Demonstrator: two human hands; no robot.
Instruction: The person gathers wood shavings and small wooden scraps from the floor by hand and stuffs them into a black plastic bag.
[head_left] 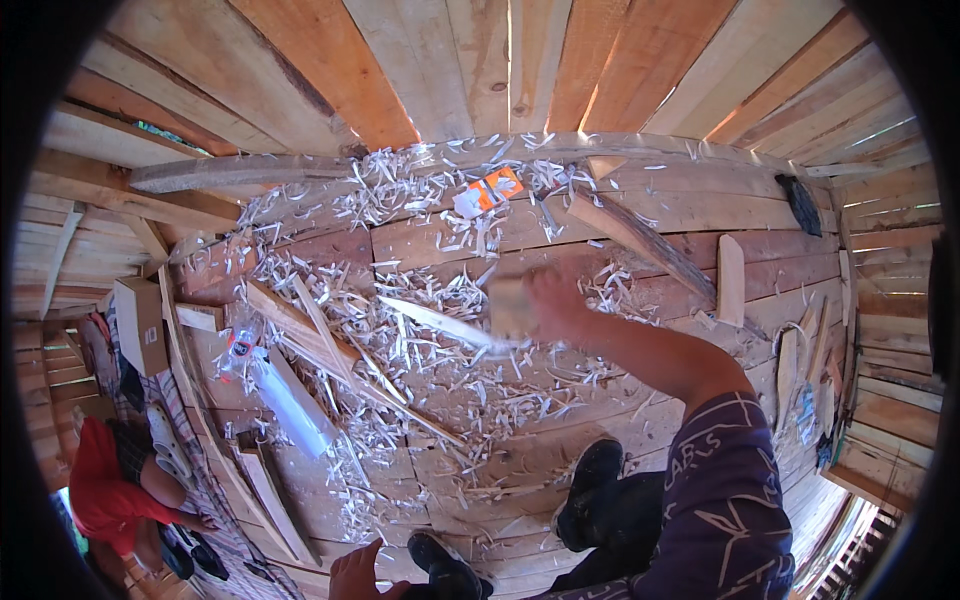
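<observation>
From here I see the right hand [556, 300] clasping a blurred tan block [509, 306] by its right side, over wood shavings [450, 290] — the left hand [360, 576] hangs loosely open, holding nothing visible.

Daylight through plank gaps [510, 62]; right grip [556, 300] blurred; edges bowed.

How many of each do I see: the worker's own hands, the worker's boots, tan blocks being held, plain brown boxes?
Left hand and right hand: 2
Left boot and right boot: 2
Tan block, blurred: 1
Brown box: 1
Total: 6
</observation>
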